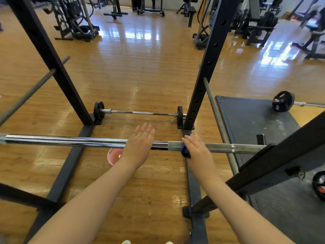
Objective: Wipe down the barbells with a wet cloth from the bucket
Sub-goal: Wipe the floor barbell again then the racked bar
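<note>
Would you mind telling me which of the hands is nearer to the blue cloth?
Right. The right hand presses the blue cloth onto the barbell; the left hand lies flat further left.

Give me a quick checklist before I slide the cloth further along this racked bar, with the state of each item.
1. Blue cloth on the racked barbell: ok, it sits under the right hand on the knurled part.
2. Left hand steadying the bar: ok, laid flat over it with fingers straight.
3. Cloth wet enough: cannot tell.
4. Pink bucket within reach: ok, on the floor below the bar, partly hidden by the left forearm.
5. Bar seated on the rack: cannot tell, its left end runs out of view.
6. Floor barbell wiped: cannot tell.
</note>
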A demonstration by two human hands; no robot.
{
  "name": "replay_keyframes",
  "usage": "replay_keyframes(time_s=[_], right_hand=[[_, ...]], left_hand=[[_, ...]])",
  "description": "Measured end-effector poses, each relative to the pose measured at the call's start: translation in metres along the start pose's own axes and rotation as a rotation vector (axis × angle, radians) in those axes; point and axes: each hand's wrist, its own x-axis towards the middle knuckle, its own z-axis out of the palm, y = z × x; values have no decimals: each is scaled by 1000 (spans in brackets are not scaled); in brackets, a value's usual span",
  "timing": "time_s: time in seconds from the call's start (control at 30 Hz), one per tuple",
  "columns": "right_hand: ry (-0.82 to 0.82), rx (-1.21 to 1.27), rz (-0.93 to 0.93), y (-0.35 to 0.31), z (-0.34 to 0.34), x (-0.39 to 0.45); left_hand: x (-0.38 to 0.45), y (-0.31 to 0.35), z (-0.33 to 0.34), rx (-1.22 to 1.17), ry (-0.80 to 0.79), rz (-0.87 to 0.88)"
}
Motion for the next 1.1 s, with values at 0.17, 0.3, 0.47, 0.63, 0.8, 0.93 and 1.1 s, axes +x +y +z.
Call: replay_keyframes(time_s=[0.17, 0.3, 0.47, 0.63, 0.8, 0.93, 1.1], right_hand=[[-20, 18, -44, 16, -9, -2], [27, 15, 120, 33, -15, -15], [45, 6, 42, -8, 3, -4], [27, 20, -37, -28, 18, 2], [14, -4, -47, -31, 16, -4], [17, 52, -154, -47, 16, -4], [-4, 157, -292, -75, 24, -5]], left_hand=[[-10, 10, -4, -51, -81, -80], [-14, 14, -6, -52, -130, -115], [-12, 15, -7, -37, -156, -121], [-11, 17, -12, -24, -189, -130], [-14, 18, -11, -65, -171, -154], [-17, 20, -5, -108, -132, -166], [-42, 13, 11, -217, 54, -66]])
